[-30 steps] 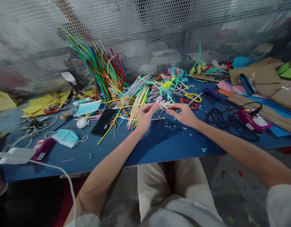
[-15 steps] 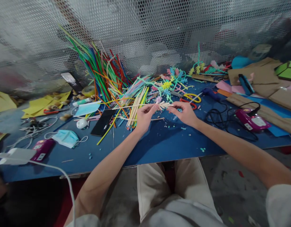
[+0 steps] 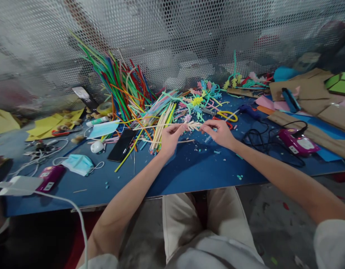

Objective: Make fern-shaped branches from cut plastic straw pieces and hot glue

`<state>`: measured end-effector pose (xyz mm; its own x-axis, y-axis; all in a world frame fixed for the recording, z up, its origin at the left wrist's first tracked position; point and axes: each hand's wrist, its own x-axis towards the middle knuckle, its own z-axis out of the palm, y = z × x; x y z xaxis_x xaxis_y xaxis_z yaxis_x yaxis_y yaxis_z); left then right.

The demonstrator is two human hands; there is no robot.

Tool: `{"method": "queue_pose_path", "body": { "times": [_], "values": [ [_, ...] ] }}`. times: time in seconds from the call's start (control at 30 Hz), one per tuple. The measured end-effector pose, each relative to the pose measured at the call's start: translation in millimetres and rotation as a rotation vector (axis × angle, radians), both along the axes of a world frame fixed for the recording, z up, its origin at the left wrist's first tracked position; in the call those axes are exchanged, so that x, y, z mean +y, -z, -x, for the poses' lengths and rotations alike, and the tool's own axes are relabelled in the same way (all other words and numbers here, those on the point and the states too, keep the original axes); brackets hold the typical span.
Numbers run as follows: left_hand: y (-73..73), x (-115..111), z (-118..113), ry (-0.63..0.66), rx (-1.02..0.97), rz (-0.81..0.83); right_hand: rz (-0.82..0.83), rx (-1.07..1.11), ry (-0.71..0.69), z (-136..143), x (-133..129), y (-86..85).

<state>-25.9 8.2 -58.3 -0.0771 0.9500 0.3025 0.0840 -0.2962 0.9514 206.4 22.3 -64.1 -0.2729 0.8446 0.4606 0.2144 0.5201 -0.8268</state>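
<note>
Between my hands is a cream pipe-cleaner piece point(image 3: 193, 126) with short tufts along it; a long straight stem runs from it to the left. My left hand point(image 3: 171, 137) pinches its left end between thumb and fingers. At the other end, the fingertips of my right hand point(image 3: 219, 131) close on the tip. Just behind my left hand lie cream and yellow pipe cleaners point(image 3: 164, 119). Tufted pieces in yellow, blue and pink point(image 3: 199, 100) are heaped beyond. Scissors with yellow handles point(image 3: 228, 116) rest behind my right hand.
Tall coloured pipe cleaners point(image 3: 119, 86) lean at the back left. A black phone point(image 3: 122, 145), a blue mask point(image 3: 78, 164) and a purple power block point(image 3: 50, 177) lie left. Another purple block point(image 3: 297, 142) with black cable and brown cardboard point(image 3: 304, 89) are right. Perforated metal point(image 3: 183, 45) stands behind.
My right hand has shifted slightly and its fingers have changed position at the tip of the cream piece. My left hand keeps nearly the same place and grip.
</note>
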Motion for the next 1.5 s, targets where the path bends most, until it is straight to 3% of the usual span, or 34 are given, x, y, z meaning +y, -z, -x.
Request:
{"method": "queue_pose_path", "body": {
  "times": [0.17,0.3,0.37,0.5,0.63,0.7,0.77,0.83,0.93,1.03,1.13,1.23,1.37,1.5],
  "values": [
    [-1.7,2.5,4.0,0.0,0.102,-0.018,0.018,-0.053,-0.02,-3.4,3.2,1.9],
    [-15.9,-1.2,10.3,0.009,0.279,0.006,0.02,-0.112,-0.088,-4.6,3.8,0.1],
    [-30.3,-6.4,14.6,0.121,0.405,0.127,0.054,-0.077,-0.119,-2.7,3.5,-1.2],
    [-70.5,-24.2,29.7,0.498,0.659,0.432,0.136,-0.007,-0.197,1.8,2.6,-2.3],
    [-110.9,-41.0,56.3,0.389,0.754,0.299,0.11,-0.118,-0.342,3.9,-1.9,0.0],
    [-119.2,-41.0,71.3,0.333,0.87,0.186,0.087,-0.234,-0.432,6.3,-6.5,1.3],
    [-113.9,-33.1,84.1,0.263,0.924,0.119,0.01,-0.369,-0.477,9.6,-10.8,1.6],
    [-96.4,-19.2,91.9,0.232,0.962,0.106,-0.131,-0.518,-0.44,11.4,-12.0,0.7],
    [-63.4,3.9,90.2,0.157,1.019,0.105,-0.297,-0.682,-0.285,5.1,-4.1,-2.6],
    [-43.7,20.8,74.6,0.152,1.155,0.123,-0.346,-0.735,-0.099,-14.4,13.1,-6.0],
    [-40.3,29.5,56.3,0.327,1.213,0.081,-0.331,-0.794,0.039,-38.5,31.9,-6.4],
    [-40.4,33.3,45.4,0.491,1.249,0.063,-0.303,-0.88,0.062,-56.9,46.8,-3.1],
    [-33.2,36.0,43.5,0.552,1.346,0.101,-0.253,-0.951,-0.008,-68.7,58.2,2.3],
    [-23.9,33.0,41.3,0.555,1.415,0.036,-0.178,-1.024,-0.074,-78.5,62.6,2.3]
  ]
}}
